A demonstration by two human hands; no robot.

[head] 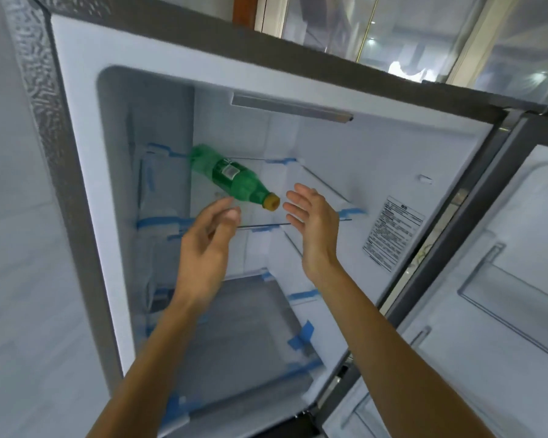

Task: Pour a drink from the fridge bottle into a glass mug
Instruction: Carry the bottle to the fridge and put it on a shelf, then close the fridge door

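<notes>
A green plastic bottle (pixel 231 177) with a yellow cap lies on its side on a glass shelf (pixel 317 184) inside the open fridge, cap pointing toward me. My left hand (pixel 208 245) is just below and left of the bottle's neck, fingers apart, not touching it. My right hand (pixel 314 226) is to the right of the cap, palm open and facing left, holding nothing. No glass mug is in view.
The fridge compartment (pixel 108 153) is white, with blue tape on its shelves and drawers. Its open door (pixel 503 279) stands at the right, with door bins. A printed label (pixel 393 232) is on the right inner wall. Glass cabinets are above.
</notes>
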